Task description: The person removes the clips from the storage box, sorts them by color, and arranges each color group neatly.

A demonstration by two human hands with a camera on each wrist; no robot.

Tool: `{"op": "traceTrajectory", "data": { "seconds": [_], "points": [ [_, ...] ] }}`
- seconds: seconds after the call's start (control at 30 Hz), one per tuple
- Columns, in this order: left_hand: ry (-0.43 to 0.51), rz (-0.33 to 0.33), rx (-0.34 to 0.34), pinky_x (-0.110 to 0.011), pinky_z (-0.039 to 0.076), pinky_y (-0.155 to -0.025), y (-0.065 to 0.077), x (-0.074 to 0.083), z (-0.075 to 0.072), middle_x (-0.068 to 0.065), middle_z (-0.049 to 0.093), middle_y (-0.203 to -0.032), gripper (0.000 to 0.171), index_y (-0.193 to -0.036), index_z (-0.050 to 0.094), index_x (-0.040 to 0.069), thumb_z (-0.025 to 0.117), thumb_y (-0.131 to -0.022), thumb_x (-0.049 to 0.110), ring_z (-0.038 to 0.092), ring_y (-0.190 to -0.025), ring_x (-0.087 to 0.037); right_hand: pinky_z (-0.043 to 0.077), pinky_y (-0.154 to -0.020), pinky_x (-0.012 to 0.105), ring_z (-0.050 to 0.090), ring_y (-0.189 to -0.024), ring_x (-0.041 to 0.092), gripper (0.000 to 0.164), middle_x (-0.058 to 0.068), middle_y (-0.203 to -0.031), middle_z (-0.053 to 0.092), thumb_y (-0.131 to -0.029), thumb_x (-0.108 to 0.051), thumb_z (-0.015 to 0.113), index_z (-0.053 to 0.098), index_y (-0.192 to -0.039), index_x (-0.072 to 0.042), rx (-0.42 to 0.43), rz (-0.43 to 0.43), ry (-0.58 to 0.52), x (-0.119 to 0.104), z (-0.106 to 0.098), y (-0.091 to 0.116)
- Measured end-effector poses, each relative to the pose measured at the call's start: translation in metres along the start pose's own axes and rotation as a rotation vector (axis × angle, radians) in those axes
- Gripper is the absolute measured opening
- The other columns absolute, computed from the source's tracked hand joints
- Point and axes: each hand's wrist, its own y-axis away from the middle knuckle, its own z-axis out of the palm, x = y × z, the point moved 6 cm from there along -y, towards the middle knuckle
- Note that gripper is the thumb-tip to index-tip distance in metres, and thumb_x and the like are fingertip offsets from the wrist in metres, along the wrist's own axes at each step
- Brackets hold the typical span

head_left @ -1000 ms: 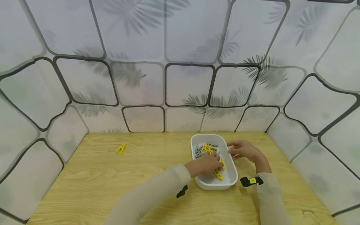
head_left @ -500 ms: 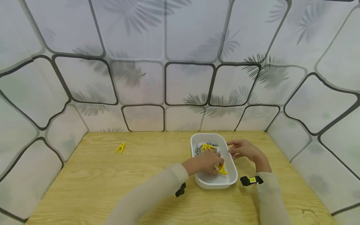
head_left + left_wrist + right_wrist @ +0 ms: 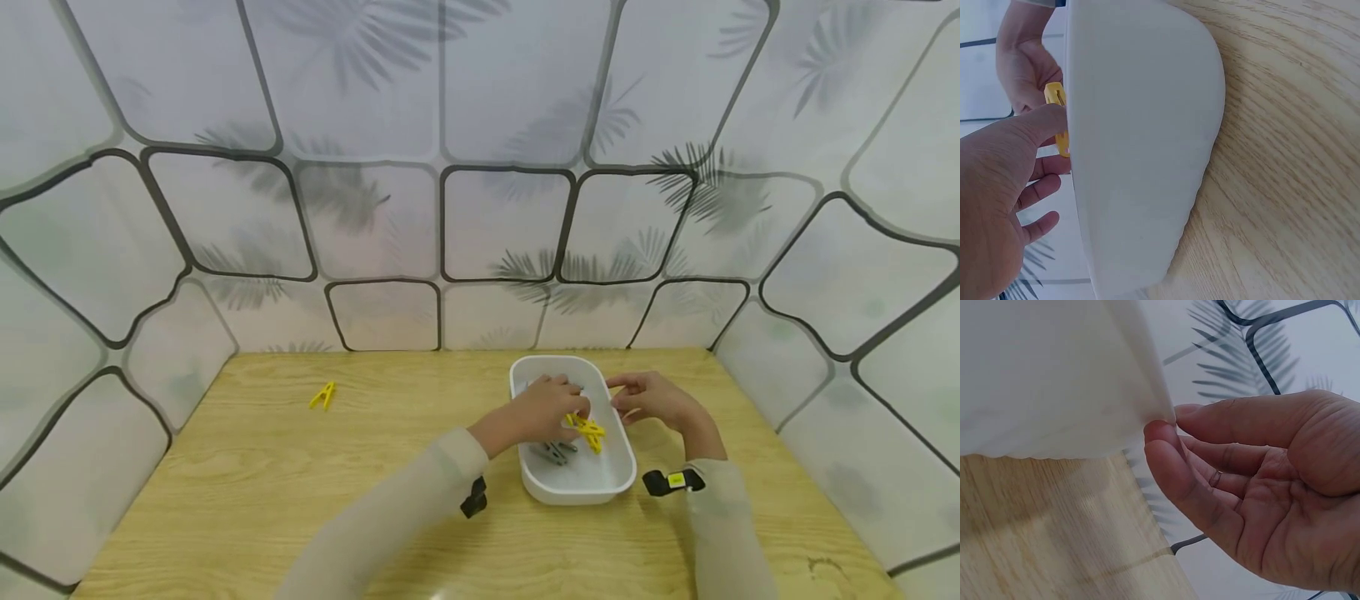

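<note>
Over the white plastic bin (image 3: 577, 497), my left hand (image 3: 543, 408) reaches in from the left. In the left wrist view it pinches a yellow clothespin (image 3: 1055, 94) between thumb and finger, while its other fingers are spread. Yellow clothespins (image 3: 591, 432) bunch at its fingertips in the head view; how many it grips is unclear. Grey clothespins (image 3: 555, 452) lie in the bin below, and the hand covers others. At the bin's right side, my right hand (image 3: 656, 402) holds the rim with thumb and forefinger tips, seen closely in the right wrist view.
One yellow clothespin (image 3: 323, 395) lies alone on the wooden table (image 3: 300, 483), well to the left of the bin. A patterned curtain (image 3: 495, 233) rises behind the table and along both sides.
My left hand has shifted up and left inside the bin, bringing yellow clothespins along and uncovering grey ones beneath. The right hand stays at the rim.
</note>
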Motion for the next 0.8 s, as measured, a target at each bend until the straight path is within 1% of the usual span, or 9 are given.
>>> {"op": "traceTrajectory", "data": {
  "seconds": [0.13,0.23,0.33,0.47,0.57,0.7,0.8],
  "points": [
    [0.032,-0.02,0.027,-0.028,0.044,-0.088,0.003,-0.007,-0.004,0.009,0.067,-0.111,0.027,-0.115,0.07,0.027,0.074,-0.092,0.041,0.056,-0.105,-0.01,0.061,-0.079,0.037,0.07,-0.085,0.015,0.053,0.011,-0.102,0.072,-0.1,-0.008,0.061,0.043,-0.146,0.013,0.004,0.012,-0.009,0.0,-0.002,-0.001],
    [0.088,-0.03,0.068,-0.027,0.044,-0.086,0.007,-0.013,-0.009,0.006,0.068,-0.11,0.027,-0.113,0.072,0.025,0.077,-0.09,0.038,0.057,-0.103,-0.011,0.061,-0.079,0.036,0.07,-0.084,0.015,0.054,0.01,-0.101,0.073,-0.1,-0.008,0.061,0.043,-0.145,0.014,0.001,0.012,-0.011,0.001,-0.002,-0.001],
    [0.149,-0.032,0.127,-0.026,0.044,-0.084,0.011,-0.02,-0.013,0.003,0.069,-0.105,0.027,-0.111,0.074,0.023,0.08,-0.088,0.034,0.059,-0.098,-0.011,0.061,-0.078,0.035,0.07,-0.083,0.014,0.053,0.009,-0.099,0.073,-0.1,-0.008,0.061,0.043,-0.145,0.014,0.002,0.017,-0.017,0.003,-0.002,-0.002],
    [0.219,-0.039,0.206,-0.027,0.046,-0.082,0.018,-0.031,-0.021,-0.001,0.07,-0.1,0.027,-0.108,0.075,0.019,0.083,-0.085,0.029,0.061,-0.091,-0.014,0.061,-0.078,0.035,0.07,-0.082,0.014,0.054,0.01,-0.099,0.072,-0.1,-0.008,0.062,0.043,-0.145,0.014,0.004,0.018,-0.024,0.004,0.0,-0.002],
    [0.273,-0.068,0.239,-0.028,0.047,-0.08,0.024,-0.039,-0.026,-0.004,0.07,-0.1,0.026,-0.106,0.075,0.017,0.084,-0.084,0.027,0.06,-0.09,-0.015,0.061,-0.078,0.035,0.07,-0.083,0.014,0.055,0.01,-0.101,0.072,-0.1,-0.008,0.062,0.042,-0.146,0.014,0.005,0.011,-0.02,0.003,0.001,-0.001],
    [0.342,-0.136,0.266,-0.029,0.047,-0.08,0.033,-0.052,-0.032,-0.004,0.069,-0.101,0.027,-0.106,0.075,0.015,0.084,-0.083,0.026,0.058,-0.092,-0.017,0.061,-0.077,0.035,0.07,-0.082,0.014,0.055,0.012,-0.102,0.072,-0.1,-0.009,0.061,0.042,-0.146,0.015,0.004,0.005,-0.017,0.001,0.001,0.0],
    [0.36,-0.165,0.316,-0.032,0.047,-0.082,0.043,-0.06,-0.04,-0.005,0.067,-0.1,0.026,-0.104,0.075,0.014,0.084,-0.083,0.025,0.057,-0.093,-0.02,0.061,-0.077,0.035,0.069,-0.082,0.013,0.055,0.011,-0.101,0.072,-0.1,-0.008,0.061,0.042,-0.146,0.015,0.002,0.001,-0.017,-0.001,0.001,0.0]
  ]
}}
